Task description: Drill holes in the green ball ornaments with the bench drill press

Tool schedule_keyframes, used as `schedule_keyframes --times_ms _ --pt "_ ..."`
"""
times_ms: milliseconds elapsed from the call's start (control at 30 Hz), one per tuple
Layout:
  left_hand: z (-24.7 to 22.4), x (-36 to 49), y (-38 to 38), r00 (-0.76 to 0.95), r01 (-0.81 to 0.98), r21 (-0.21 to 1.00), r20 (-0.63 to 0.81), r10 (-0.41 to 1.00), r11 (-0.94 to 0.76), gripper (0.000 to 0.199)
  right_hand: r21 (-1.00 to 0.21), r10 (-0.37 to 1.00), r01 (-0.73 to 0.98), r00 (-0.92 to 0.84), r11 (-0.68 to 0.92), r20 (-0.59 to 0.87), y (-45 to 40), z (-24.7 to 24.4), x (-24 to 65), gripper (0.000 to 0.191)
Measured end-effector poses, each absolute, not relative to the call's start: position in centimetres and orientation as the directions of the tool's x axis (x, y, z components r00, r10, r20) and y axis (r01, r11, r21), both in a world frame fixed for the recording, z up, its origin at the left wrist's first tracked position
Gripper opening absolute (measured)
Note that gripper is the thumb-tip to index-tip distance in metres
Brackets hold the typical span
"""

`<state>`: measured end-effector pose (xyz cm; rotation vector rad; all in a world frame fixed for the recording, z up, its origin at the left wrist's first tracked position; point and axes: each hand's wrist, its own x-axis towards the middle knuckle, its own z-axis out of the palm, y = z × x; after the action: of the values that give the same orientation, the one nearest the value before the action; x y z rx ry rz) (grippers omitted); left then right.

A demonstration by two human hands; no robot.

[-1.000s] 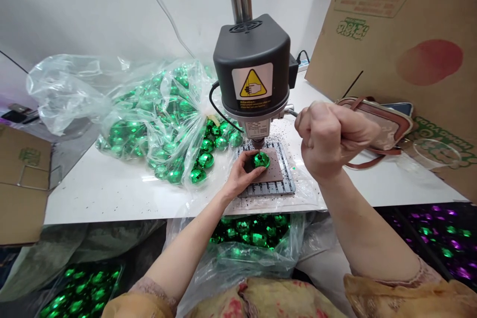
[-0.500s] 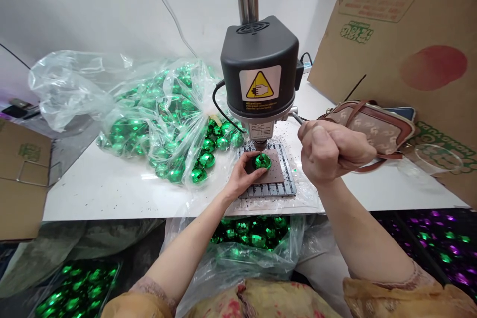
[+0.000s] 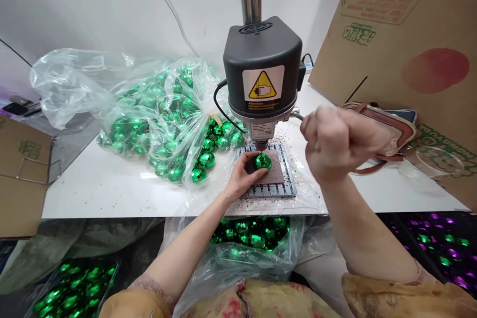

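Note:
A shiny green faceted ball (image 3: 263, 161) rests on a brown board (image 3: 275, 175) over the slotted base of a black drill press (image 3: 262, 54). My left hand (image 3: 243, 175) grips this ball from the left, thumb in front and fingers behind. Directly above, the chuck (image 3: 261, 145) holds a thin bit that comes down to the ball's top; whether it has entered cannot be made out. At the right, my right hand (image 3: 330, 144) is closed in a fist around the end of the press's metal lever (image 3: 297, 115), slightly blurred.
A clear plastic bag (image 3: 167, 109) spills green balls on the left of the white table (image 3: 112, 194). Below the table edge another bag (image 3: 253, 233) holds more. A handbag (image 3: 400, 134) and a large carton (image 3: 387, 35) stand right; another carton (image 3: 22, 179) is left.
My right hand has risen slightly and shifted a little right with the lever. My left hand still holds the ball at the same spot. The view has shifted slightly.

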<state>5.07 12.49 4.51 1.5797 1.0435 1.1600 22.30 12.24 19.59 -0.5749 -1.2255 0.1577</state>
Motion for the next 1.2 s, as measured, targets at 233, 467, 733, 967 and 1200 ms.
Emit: schedule_keyframes --times_ms 233,467,733,967,1200 --pt "6.7 3.7 8.4 0.119 0.333 0.854 0.384 0.916 -0.401 0.036 -0.493 0.463 -0.031 0.402 0.869 0.790 13.7 24.5 22.0 0.050" --pt "5.1 -3.7 -2.1 0.855 0.489 0.191 0.090 0.512 -0.851 0.024 -0.469 0.438 -0.021 0.396 0.883 0.807 13.8 23.8 22.3 0.053" --pt "5.4 -7.4 1.7 0.666 0.644 0.129 0.390 0.635 -0.754 0.033 -0.506 0.445 0.035 0.426 0.862 0.788 13.0 24.1 21.9 0.045" --pt "9.5 -6.0 14.3 0.004 0.986 0.165 0.132 0.991 -0.026 0.030 -0.505 0.443 0.031 0.435 0.862 0.784 13.0 24.0 21.7 0.047" --pt "9.9 -3.2 13.8 -0.071 0.317 0.941 0.149 0.986 -0.120 0.049 -0.504 0.459 -0.003 0.419 0.864 0.784 12.9 24.0 21.7 0.047"
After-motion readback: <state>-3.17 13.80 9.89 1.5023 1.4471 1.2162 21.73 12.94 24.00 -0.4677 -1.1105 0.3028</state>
